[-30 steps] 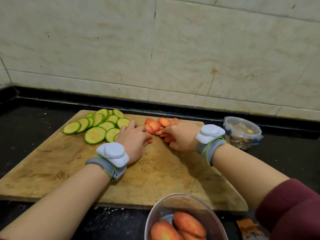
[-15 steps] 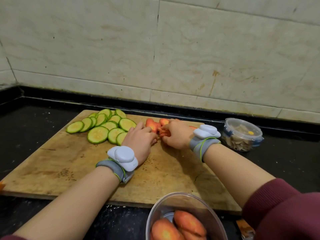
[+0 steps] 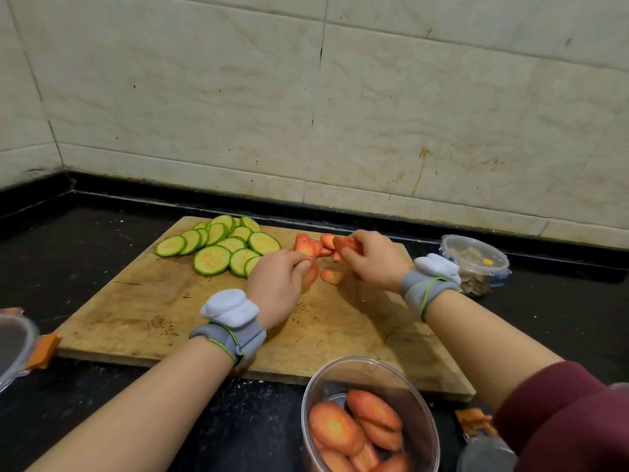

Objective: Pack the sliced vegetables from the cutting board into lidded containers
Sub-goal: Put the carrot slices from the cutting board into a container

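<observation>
A wooden cutting board (image 3: 143, 311) lies on the black counter. Several green zucchini slices (image 3: 218, 247) are fanned out at its far left. Orange carrot slices (image 3: 306, 245) lie at the far middle of the board. My left hand (image 3: 279, 284) curls its fingers round a carrot slice at its fingertips. My right hand (image 3: 371, 260) pinches a few carrot slices just above the board. One loose carrot slice (image 3: 332, 276) lies between the two hands. A clear round container (image 3: 371, 424) holding carrot slices stands at the board's near edge, with no lid on it.
A lidded clear container (image 3: 476, 264) with pale contents stands right of the board. A clear lid with orange clips (image 3: 17, 345) lies at the left edge of the view. Another orange-clipped piece (image 3: 474, 424) shows at the lower right. A tiled wall rises behind the counter.
Both hands have gathered carrot slices and lifted slightly off the board; they have drawn a little apart, leaving one slice lying between them.
</observation>
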